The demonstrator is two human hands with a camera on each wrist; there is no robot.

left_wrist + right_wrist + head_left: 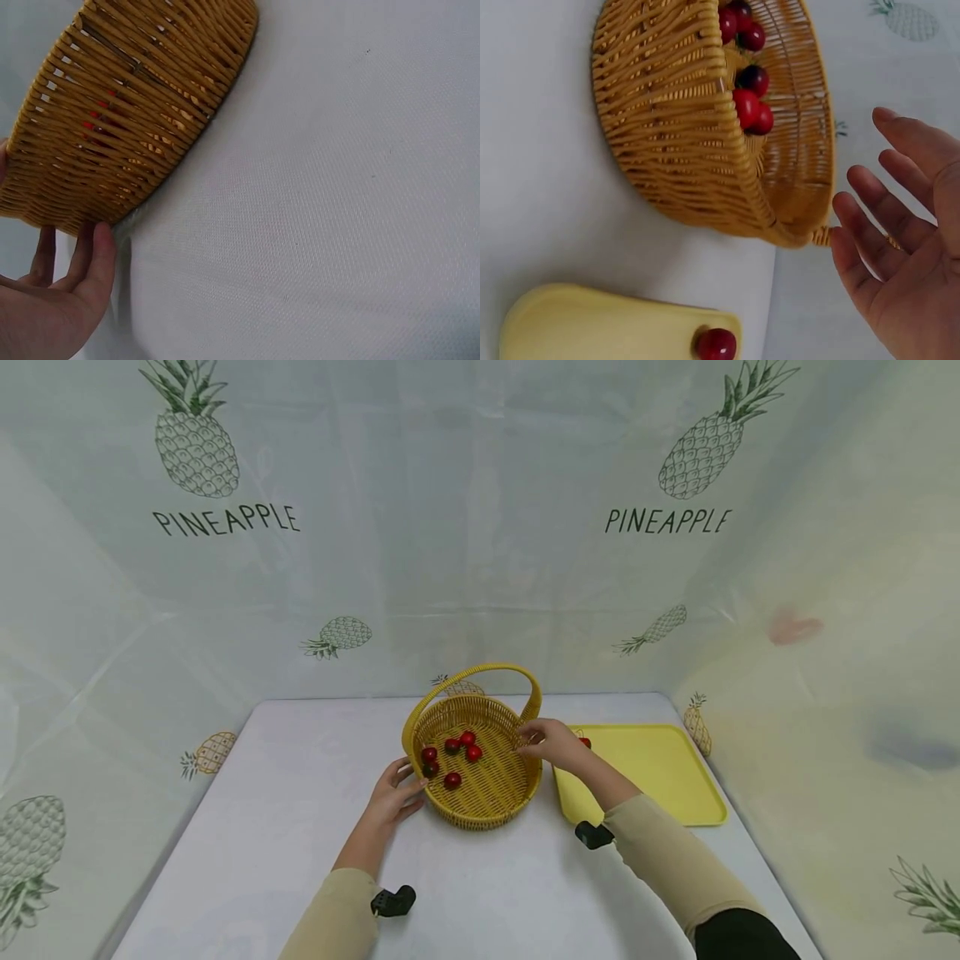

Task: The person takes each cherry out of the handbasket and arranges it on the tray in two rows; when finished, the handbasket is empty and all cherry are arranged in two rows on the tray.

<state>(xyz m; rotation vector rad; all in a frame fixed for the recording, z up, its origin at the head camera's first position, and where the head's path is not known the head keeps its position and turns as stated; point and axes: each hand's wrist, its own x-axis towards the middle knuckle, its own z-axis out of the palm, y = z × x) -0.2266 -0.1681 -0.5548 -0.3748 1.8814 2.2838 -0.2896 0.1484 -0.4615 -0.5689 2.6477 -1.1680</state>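
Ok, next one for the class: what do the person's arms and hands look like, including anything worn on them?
The left hand and right hand wear no gloves. The left sleeve and right sleeve are plain beige, ending short of the wrists; a black section shows higher on the right arm. A small black device sits near each cuff, left device and right device.

Upright yellow wicker basket (476,820), six glossy red cherries (474,752) inside

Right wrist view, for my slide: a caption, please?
Right hand open beside a wicker basket of cherries, with another cherry on the yellow tray.
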